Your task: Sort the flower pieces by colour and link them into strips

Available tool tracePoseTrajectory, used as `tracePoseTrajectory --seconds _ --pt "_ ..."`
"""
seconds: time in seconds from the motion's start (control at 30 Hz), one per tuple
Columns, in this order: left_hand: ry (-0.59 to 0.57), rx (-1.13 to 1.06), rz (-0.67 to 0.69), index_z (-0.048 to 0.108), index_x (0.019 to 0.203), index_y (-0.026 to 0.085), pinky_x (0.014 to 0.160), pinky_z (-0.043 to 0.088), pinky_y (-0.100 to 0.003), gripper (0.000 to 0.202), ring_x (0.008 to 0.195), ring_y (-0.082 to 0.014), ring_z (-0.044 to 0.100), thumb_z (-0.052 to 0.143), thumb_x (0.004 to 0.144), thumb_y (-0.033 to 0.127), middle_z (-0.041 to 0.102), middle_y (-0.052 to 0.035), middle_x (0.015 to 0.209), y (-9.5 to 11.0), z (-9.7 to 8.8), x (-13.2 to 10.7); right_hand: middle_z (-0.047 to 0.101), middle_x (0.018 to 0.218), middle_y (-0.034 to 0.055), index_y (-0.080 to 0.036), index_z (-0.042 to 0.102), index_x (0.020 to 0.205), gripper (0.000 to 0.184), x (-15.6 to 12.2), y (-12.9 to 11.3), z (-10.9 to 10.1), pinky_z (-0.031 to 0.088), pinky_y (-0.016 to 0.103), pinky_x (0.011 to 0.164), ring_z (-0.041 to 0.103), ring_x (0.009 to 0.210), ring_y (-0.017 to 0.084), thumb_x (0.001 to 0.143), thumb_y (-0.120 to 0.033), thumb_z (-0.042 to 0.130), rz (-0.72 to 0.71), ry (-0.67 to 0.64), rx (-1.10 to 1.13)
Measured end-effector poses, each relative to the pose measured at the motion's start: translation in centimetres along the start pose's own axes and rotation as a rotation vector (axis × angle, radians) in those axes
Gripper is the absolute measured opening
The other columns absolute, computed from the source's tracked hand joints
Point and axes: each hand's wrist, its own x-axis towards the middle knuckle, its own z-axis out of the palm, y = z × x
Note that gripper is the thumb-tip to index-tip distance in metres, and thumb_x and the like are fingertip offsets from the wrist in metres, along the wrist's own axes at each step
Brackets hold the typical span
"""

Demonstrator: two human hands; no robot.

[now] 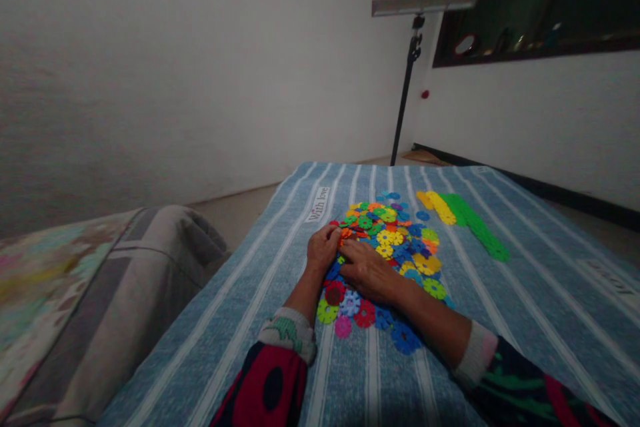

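Observation:
A loose pile of colourful notched plastic discs [385, 238] lies on the striped cloth. At its left edge is my left hand [323, 248], its fingers bent and pressed together beside red and orange discs; whatever they grip is hidden. My right hand [370, 272] reaches over the pile from the right, its fingers curled and its fingertips close to those of the left. What lies within the right fingers does not show. Below the hands are a dark red disc [335, 292], a light blue disc [349, 303] and a pink disc [343, 327].
Right of the pile lie a yellow row of joined discs [441, 207] and a longer green row [480, 230]. The blue-and-white cloth [250, 320] covers the table. A grey draped seat [150, 280] stands at left. Behind the table rises a black stand [404, 97] with a light panel.

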Motion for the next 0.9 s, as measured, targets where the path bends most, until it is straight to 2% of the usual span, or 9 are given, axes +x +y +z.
tracePoseTrajectory --seconds 0.13,0.23,0.4,0.5,0.6,0.77,0.83,0.9 --pt "-0.002 0.013 -0.003 0.072 0.080 0.018 0.073 0.047 -0.028 0.033 0.074 -0.0181 0.062 0.045 0.081 0.038 0.071 -0.0023 0.074 -0.1 0.0 0.1 0.057 0.095 0.0074 -0.019 0.066 0.080 0.019 -0.5 0.8 -0.1 0.039 0.034 0.083 0.047 0.099 0.021 0.091 -0.024 0.053 0.000 0.073 0.071" --pt "-0.002 0.014 -0.002 0.073 0.082 0.018 0.073 0.047 -0.027 0.036 0.075 -0.0183 0.063 0.044 0.081 0.039 0.071 -0.0023 0.075 -0.1 0.0 0.0 0.060 0.099 0.0083 -0.020 0.068 0.082 0.017 -1.3 1.9 -0.7 0.042 0.034 0.084 0.051 0.098 0.020 0.091 -0.022 0.053 0.024 0.146 0.170" --pt "-0.007 0.005 0.001 0.073 0.082 0.018 0.070 0.047 -0.028 0.038 0.074 -0.0200 0.064 0.045 0.080 0.043 0.071 -0.0028 0.075 0.1 -0.3 0.1 0.064 0.100 0.0084 -0.019 0.069 0.079 0.019 -3.5 4.8 -3.2 0.047 0.033 0.085 0.058 0.096 0.019 0.090 -0.023 0.053 0.182 0.225 0.307" --pt "-0.003 0.021 -0.010 0.073 0.081 0.019 0.070 0.047 -0.028 0.039 0.076 -0.0209 0.065 0.045 0.079 0.046 0.072 -0.0022 0.075 0.2 -0.4 0.3 0.067 0.099 0.0076 -0.020 0.070 0.079 0.017 -5.4 7.7 -5.0 0.047 0.034 0.086 0.060 0.097 0.019 0.088 -0.023 0.056 0.305 0.259 0.298" --pt "-0.001 0.040 -0.037 0.073 0.082 0.019 0.071 0.047 -0.028 0.040 0.077 -0.0213 0.065 0.046 0.077 0.048 0.073 -0.0020 0.077 0.3 -0.5 0.6 0.068 0.098 0.0077 -0.020 0.071 0.078 0.013 -7.8 11.6 -6.8 0.047 0.036 0.087 0.061 0.095 0.020 0.084 -0.021 0.059 0.409 0.264 0.220" --pt "-0.022 0.050 -0.056 0.072 0.083 0.018 0.071 0.047 -0.028 0.041 0.078 -0.0216 0.065 0.046 0.077 0.049 0.073 -0.0021 0.077 0.5 -0.6 0.7 0.068 0.078 0.0053 -0.019 0.068 0.068 0.014 -12.0 17.9 -9.4 0.046 0.031 0.079 0.061 0.081 0.019 0.078 -0.014 0.060 0.561 0.107 0.042" --pt "-0.015 0.054 -0.059 0.072 0.084 0.018 0.072 0.047 -0.028 0.041 0.080 -0.0220 0.066 0.046 0.076 0.049 0.073 -0.0023 0.078 0.5 -0.7 0.7 0.066 0.077 0.0053 -0.019 0.068 0.065 0.017 -13.3 19.5 -10.1 0.044 0.028 0.075 0.059 0.078 0.018 0.077 -0.013 0.058 0.617 0.059 -0.030" --pt "-0.016 0.053 -0.063 0.072 0.084 0.018 0.072 0.048 -0.028 0.041 0.079 -0.0218 0.066 0.046 0.077 0.049 0.073 -0.0022 0.078 0.5 -0.7 0.7 0.065 0.074 0.0046 -0.019 0.067 0.061 0.019 -14.3 20.6 -10.7 0.042 0.027 0.071 0.057 0.075 0.017 0.077 -0.015 0.058 0.674 0.067 -0.074"
